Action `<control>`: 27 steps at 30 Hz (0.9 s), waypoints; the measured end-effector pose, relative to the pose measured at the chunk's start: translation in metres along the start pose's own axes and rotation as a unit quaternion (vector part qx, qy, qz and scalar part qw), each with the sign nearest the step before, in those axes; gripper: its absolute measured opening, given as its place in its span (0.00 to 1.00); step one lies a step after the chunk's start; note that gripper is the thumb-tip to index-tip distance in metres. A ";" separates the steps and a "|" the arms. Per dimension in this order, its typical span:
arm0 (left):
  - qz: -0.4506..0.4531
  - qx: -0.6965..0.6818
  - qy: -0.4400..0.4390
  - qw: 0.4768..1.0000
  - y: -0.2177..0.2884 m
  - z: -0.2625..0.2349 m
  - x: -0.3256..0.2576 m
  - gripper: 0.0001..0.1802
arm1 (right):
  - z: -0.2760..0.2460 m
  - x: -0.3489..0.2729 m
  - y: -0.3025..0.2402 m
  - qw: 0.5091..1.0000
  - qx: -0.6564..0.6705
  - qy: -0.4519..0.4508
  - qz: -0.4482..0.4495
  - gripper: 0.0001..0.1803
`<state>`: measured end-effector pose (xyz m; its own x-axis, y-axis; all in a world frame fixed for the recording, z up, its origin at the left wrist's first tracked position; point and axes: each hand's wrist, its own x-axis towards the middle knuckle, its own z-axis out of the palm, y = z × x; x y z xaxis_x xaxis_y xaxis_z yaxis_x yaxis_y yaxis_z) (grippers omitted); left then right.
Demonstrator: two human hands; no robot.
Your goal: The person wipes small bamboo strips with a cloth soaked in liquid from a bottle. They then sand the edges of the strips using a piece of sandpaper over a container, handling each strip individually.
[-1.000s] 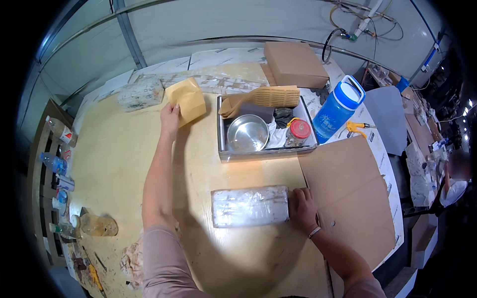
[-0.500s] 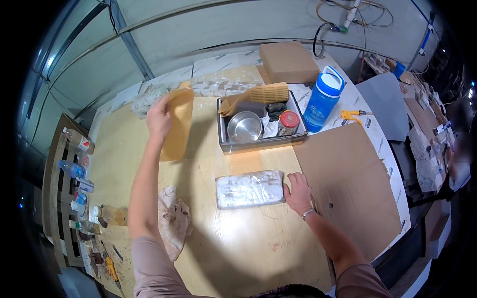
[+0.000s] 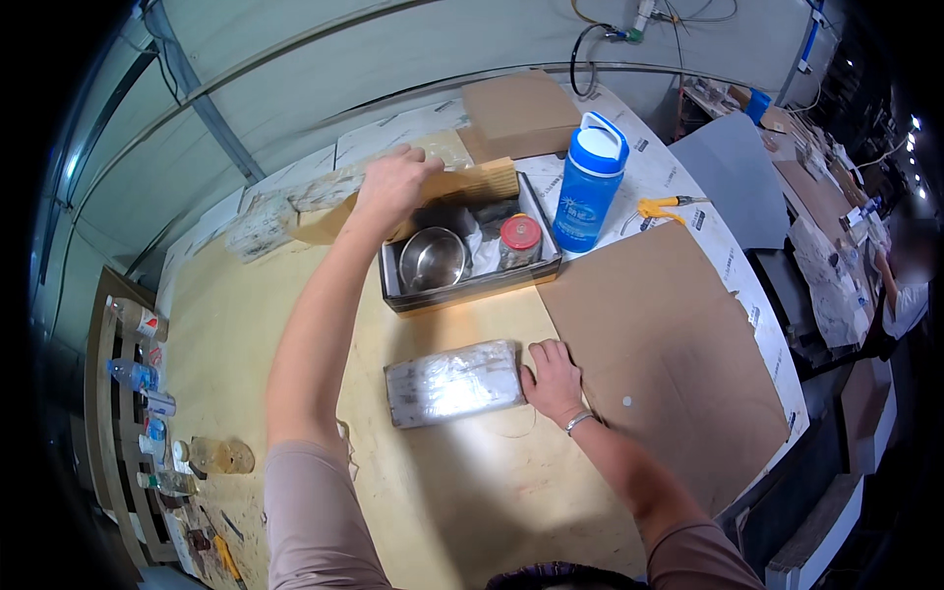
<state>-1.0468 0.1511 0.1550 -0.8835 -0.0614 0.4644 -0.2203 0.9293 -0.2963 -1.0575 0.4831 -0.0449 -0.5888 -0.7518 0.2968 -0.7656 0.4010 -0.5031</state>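
Note:
My left hand (image 3: 395,185) is closed on a tan, paper-like sheet (image 3: 323,224) at the left rim of an open box (image 3: 472,292). The sheet hangs left of the hand. Inside the box are a round metal bowl (image 3: 434,260), a red-lidded jar (image 3: 520,243), crumpled white paper and dark items. A ridged tan piece (image 3: 482,183) lies along its far side. My right hand (image 3: 554,379) rests on the table, fingers loosely extended, thumb against the right end of a block wrapped in clear plastic (image 3: 454,383). My left arm covers most of a stained cloth.
A blue bottle (image 3: 590,187) stands right of the box, beside a yellow-handled tool (image 3: 669,206). A flat cardboard sheet (image 3: 669,354) covers the table's right part. A brown carton (image 3: 521,113) and plastic-wrapped bundle (image 3: 261,226) lie behind. Several bottles line the left edge. Another person stands far right.
My left hand has moved right with the tan sheet, over the box's left side. The view has shifted, and my right hand stays at the wrapped block's end.

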 end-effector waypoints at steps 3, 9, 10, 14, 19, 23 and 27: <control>0.035 0.051 -0.060 0.996 0.010 0.025 0.021 0.12 | 0.001 0.000 0.002 1.000 0.011 0.008 -0.011 0.14; 0.054 0.055 -0.086 0.993 0.029 0.089 0.043 0.13 | -0.003 0.003 0.002 1.000 0.002 0.005 -0.007 0.15; 0.042 0.050 -0.083 0.994 0.034 0.099 0.046 0.13 | -0.002 0.002 0.001 1.000 0.005 0.006 -0.008 0.15; 0.028 0.016 -0.089 0.996 0.061 0.128 0.059 0.11 | -0.002 0.003 0.005 1.000 -0.005 0.006 -0.006 0.15; -0.031 -0.035 -0.195 0.980 0.077 0.144 0.059 0.11 | -0.002 0.003 0.005 1.000 -0.005 0.010 -0.005 0.15; -0.071 0.043 -0.268 0.960 0.097 0.125 0.053 0.21 | -0.001 0.002 0.007 1.000 -0.019 0.013 -0.007 0.16; -0.059 0.141 -0.201 0.967 0.105 0.081 0.048 0.29 | -0.001 0.000 0.007 1.000 0.002 -0.009 0.007 0.18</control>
<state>-1.1457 0.2166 0.0779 -0.9219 -0.3514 0.1634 -0.3842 0.7738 -0.5036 -1.0635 0.4862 -0.0477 -0.5951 -0.7554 0.2743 -0.7558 0.4100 -0.5106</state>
